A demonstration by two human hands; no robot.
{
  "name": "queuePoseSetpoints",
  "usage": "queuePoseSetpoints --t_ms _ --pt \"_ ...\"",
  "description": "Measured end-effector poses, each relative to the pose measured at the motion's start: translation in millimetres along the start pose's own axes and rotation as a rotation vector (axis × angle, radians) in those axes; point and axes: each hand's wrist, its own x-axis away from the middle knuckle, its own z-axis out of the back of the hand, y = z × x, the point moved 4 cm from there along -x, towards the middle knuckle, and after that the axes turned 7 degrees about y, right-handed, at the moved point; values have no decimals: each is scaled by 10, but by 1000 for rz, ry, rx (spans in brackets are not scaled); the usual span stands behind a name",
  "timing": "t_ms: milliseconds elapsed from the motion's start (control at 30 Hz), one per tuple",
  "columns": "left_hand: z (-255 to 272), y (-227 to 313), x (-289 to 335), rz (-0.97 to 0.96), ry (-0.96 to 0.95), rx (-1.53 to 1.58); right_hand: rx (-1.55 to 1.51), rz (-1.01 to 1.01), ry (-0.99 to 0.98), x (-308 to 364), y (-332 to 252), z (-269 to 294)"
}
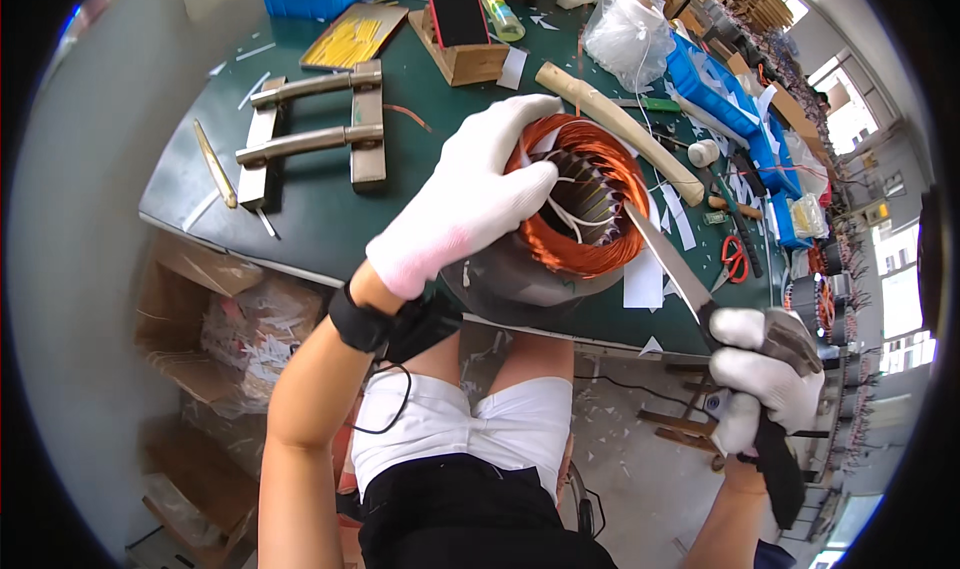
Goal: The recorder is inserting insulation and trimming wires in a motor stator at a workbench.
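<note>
A motor stator with a thick ring of copper winding stands on the green table in front of me, its grey metal body below. White leads lie in its bore. My left hand, in a white glove, grips the winding's left side, thumb at the inner edge and fingers over the far rim. In my gloved right hand is a knife-like tool with a flat metal blade. The blade's tip is at the winding's right edge; I cannot tell whether it touches. Paper strips lie beside the stator.
A metal stand with two bars sits at the left. Behind are a phone on a wooden block and a tray of yellow strips. To the right lie a wooden mallet-like stick, red-handled scissors and blue bins.
</note>
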Motion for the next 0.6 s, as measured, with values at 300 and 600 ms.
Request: queuePoseSetpoints --t_ms 300,600 --pt "-17 -137 -190 -29 -171 268 41 -223 -230 -264 163 -476" --pt "-64 -197 -254 0 -167 296 140 -449 -426 -582 -3 -683"
